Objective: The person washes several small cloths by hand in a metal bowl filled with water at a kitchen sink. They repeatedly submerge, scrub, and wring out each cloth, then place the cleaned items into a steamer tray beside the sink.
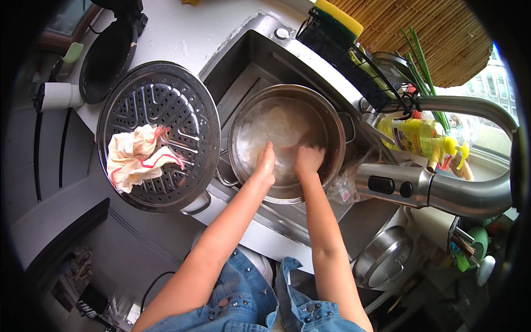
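Both my hands reach into a large stainless steel pot [332, 120] that stands in the sink and holds cloudy water. My left hand [266, 164] is at the pot's near left, partly in the water, thumb pointing up; whether it grips something is hidden. My right hand [309, 159] is at the near right inside the pot, its fingers curled by a reddish strip that lies in the water; its grip cannot be made out. Left of the pot, a perforated metal steamer tray [191, 174] rests partly over the counter, with a crumpled white cloth with red edging [139, 155] on it.
A stainless steel faucet [394, 184] juts in from the right. Behind it are a yellow soap bottle [415, 135] and a black rack [348, 58] with a sponge [340, 18]. A lidded steel pot [383, 259] stands at lower right. An open black appliance [108, 60] sits upper left.
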### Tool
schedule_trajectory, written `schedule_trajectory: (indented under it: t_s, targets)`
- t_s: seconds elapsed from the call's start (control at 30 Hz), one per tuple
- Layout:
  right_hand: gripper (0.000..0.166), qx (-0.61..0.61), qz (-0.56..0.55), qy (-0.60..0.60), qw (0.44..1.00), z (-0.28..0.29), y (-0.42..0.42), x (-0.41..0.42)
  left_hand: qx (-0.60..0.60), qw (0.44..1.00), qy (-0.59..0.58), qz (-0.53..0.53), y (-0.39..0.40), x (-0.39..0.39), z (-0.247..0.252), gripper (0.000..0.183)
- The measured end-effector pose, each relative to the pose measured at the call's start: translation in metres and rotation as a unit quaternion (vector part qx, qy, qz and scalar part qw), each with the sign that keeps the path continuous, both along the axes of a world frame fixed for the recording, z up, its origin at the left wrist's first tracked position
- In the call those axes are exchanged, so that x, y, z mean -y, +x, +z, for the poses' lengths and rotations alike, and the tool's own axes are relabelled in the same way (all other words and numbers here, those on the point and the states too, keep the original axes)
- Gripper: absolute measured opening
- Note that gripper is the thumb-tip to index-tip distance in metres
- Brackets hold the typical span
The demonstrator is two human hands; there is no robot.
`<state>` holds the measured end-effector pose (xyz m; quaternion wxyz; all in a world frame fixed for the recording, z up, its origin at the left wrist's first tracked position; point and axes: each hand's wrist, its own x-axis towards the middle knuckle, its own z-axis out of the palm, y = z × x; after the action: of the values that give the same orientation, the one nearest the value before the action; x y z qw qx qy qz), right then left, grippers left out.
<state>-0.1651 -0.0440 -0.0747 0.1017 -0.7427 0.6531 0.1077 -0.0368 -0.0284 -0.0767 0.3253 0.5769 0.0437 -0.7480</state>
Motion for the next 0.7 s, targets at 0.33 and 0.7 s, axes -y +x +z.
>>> schedule_trajectory:
  t_s: [0.33,0.7]
  targets:
    - [0.014,0.467,-0.156,0.154,0.856,0.178,-0.003,-0.022,-0.087,0.991,0.014,0.103,0.002,0.0,0.057,0.054]
    - [0.04,0.804,-0.425,-0.054,0.413,0.136,0.026,-0.058,-0.099,0.961,-0.175,0.192,-0.033,-0.021,0.117,0.019]
